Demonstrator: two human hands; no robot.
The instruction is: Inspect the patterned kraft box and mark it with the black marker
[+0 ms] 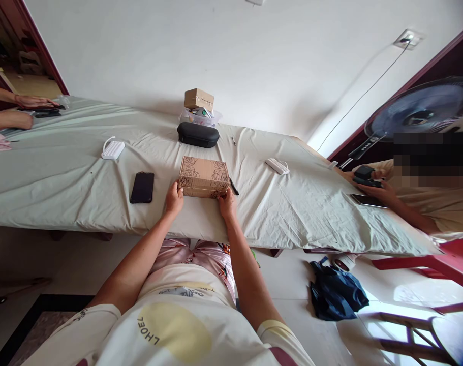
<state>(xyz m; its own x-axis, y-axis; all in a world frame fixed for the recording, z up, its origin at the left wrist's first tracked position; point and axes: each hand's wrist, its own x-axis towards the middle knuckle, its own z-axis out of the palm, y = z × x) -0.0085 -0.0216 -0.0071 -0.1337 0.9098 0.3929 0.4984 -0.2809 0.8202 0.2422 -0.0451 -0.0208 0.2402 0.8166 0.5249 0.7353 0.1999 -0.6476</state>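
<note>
A brown cardboard box (pixel 204 174) with dark flower-like line drawings rests on the cloth-covered table in front of me. My left hand (pixel 174 197) grips its near left corner, and my right hand (pixel 227 204) grips the near right corner. The fingers of both hands are closed against the box sides, partly hidden by it. Just beyond my right hand lies a black pen (pixel 234 187). To the left of my left hand a dark smartphone (pixel 142 187) lies flat.
Behind the box sit a black zip case (pixel 198 134) and a plastic bin (pixel 203 118) topped by a small carton (pixel 198 98). White strapped devices (pixel 113 148) (pixel 277 166) lie either side. Other people's hands (pixel 21 120) (pixel 381 190) work at both table ends. A fan (pixel 418 119) stands right.
</note>
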